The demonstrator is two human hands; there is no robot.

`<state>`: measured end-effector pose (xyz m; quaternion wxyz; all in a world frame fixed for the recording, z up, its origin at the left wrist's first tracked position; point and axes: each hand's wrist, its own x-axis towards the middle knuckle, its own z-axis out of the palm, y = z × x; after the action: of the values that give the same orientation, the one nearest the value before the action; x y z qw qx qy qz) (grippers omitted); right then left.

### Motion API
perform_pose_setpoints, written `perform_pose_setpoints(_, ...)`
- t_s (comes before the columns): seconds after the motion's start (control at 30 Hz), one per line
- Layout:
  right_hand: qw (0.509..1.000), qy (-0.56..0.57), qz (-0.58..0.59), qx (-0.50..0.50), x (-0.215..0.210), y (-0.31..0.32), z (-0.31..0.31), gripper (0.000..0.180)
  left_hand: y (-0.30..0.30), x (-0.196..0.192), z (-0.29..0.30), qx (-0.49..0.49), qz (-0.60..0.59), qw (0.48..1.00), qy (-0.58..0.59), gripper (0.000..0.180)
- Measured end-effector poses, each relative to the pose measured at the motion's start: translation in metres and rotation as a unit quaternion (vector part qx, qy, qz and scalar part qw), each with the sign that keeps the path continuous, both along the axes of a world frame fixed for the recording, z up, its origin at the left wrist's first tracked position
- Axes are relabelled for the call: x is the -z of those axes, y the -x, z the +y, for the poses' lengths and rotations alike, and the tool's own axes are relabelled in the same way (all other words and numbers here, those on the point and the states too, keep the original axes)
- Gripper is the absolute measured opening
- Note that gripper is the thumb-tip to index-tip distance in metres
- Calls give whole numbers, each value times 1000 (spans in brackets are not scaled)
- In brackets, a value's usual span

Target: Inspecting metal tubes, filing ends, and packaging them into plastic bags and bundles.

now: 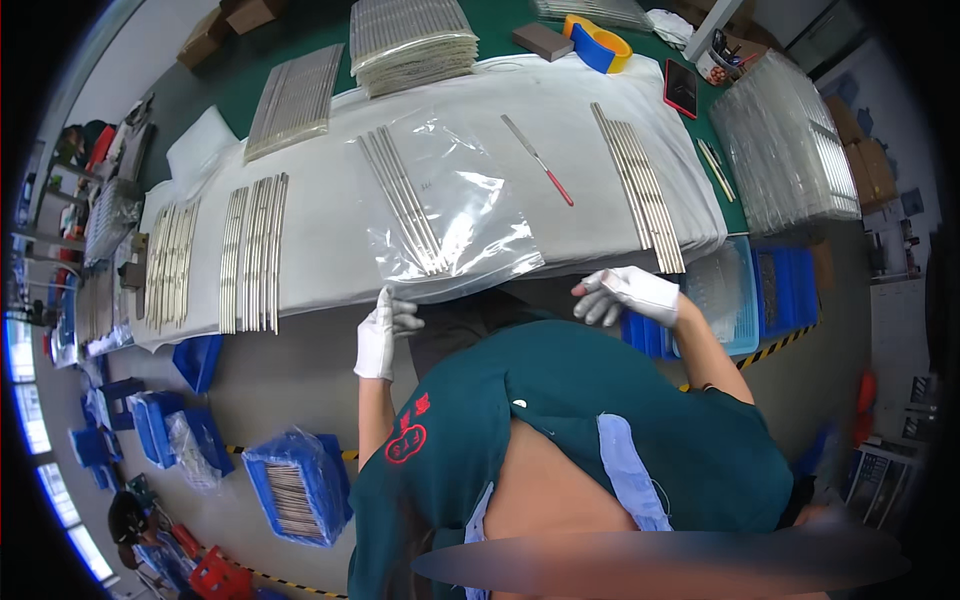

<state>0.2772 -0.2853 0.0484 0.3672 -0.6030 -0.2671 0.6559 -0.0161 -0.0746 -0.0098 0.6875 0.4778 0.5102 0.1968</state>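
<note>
Clear plastic bag (450, 200) holding metal strips (403, 200) lies flat at the bench (330, 250) near edge, its mouth pinched by the gloved left hand (380, 335), presumably steadying it, while the gloved right hand (625, 293) hovers loosely curled, empty.

A clear plastic bag (455, 205) lies on the white-cloth-covered bench (330, 250) with a bundle of thin silver metal strips (405, 200) inside it. The white-gloved left hand (383, 335) pinches the bag's near left corner at the bench edge. The white-gloved right hand (625, 293) hovers just off the edge, fingers loosely curled, near a second row of silver strips (640, 190). A red-handled slim tool (538, 160) lies between.
</note>
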Motion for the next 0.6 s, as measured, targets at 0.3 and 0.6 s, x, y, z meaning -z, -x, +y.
perform_pose_setpoints(0.3, 960, 37, 179, 211, 49, 67, 73, 47, -7, 16, 16, 32, 33, 998, 38, 52)
perform_pose_setpoints(0.6, 962, -26, 150, 227, 49, 64, 63, 22, 2, 14, 7, -8, -72, 997, 5, 26)
